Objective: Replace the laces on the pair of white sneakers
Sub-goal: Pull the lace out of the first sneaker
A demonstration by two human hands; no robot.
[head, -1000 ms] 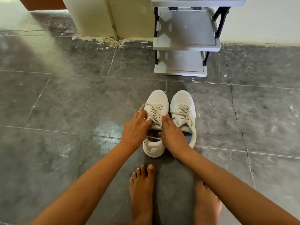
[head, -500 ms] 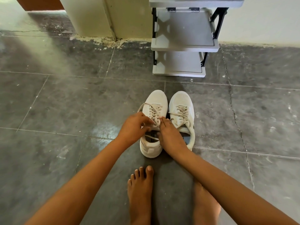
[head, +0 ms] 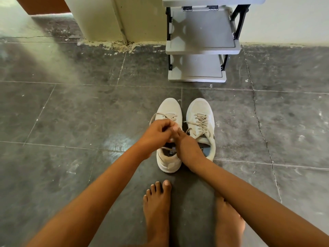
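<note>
Both hands have climbed from the collar of the left sneaker [head: 169,108] to the middle of its lacing and drawn together since half a second ago. Fingers [head: 162,124] of the left hand [head: 154,135] are curled tight over the lace [head: 154,116], one loop of which arcs out from under the knuckles toward the toe. Fingertips [head: 175,129] of the right hand [head: 187,146] press against the left hand's at the same spot; whether they pinch the lace or only touch it cannot be told, since the left hand covers the meeting point. Most of the left sneaker's eyelets and tongue are hidden beneath the two hands; only its toe, heel and part of the opening show. Just beside it, touching or nearly so, stands the right sneaker [head: 200,107], its lacing [head: 201,122] tied and in full view, the print on its tongue and insole too small to read. Both sneakers sit on the dark tiled floor [head: 71,113], toes toward a grey shoe rack [head: 197,41] whose top is cut off by the frame. Nearer the camera are a bare left foot [head: 156,207] and a right foot [head: 227,223], partly covered by the right forearm
</note>
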